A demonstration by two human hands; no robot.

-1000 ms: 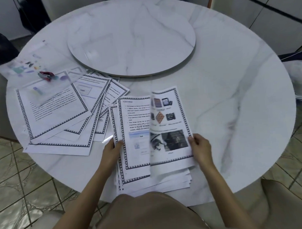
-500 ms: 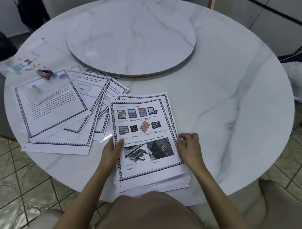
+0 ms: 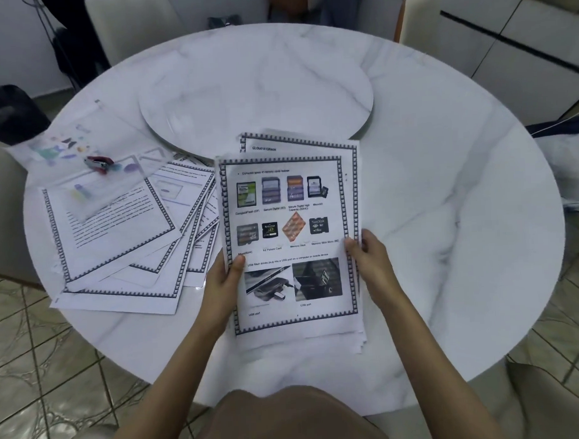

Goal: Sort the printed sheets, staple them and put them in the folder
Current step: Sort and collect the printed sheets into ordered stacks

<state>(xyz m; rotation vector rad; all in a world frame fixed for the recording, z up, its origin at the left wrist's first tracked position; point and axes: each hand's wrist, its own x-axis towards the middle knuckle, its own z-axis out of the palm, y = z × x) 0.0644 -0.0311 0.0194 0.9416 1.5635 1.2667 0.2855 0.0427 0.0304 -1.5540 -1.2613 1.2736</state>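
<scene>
1. Your stack of printed sheets [image 3: 331, 339] is in portrait, with its long axis running from the near edge of the table [image 3: 445, 214] towards the far edge. The head of the page points away from you.
2. The stack sits just inside the near edge, a little left of its middle. Its far end overlaps the near rim of the turntable [image 3: 261, 95].
3. Your left hand [image 3: 223, 280] grips the stack's left edge, thumb on the printed face. Your right hand [image 3: 368, 259] curls its fingers round the right edge.
4. Half a second ago the stack lay flat, overhanging the near edge, with your hands resting on its lower sides. Now it is farther in and clasped on both sides.
5. The top page [image 3: 281, 216] has a dark patterned border, two rows of four memory-card pictures and two USB photos below them. A second sheet [image 3: 279, 145] shows behind its far end. The near edges are stepped and uneven.
6. Towards the left edge lies a fanned pile of sheets [image 3: 118, 235]. A clear folder [image 3: 66, 151] partly covers its far end, with a red stapler [image 3: 97, 163] on the folder.
</scene>
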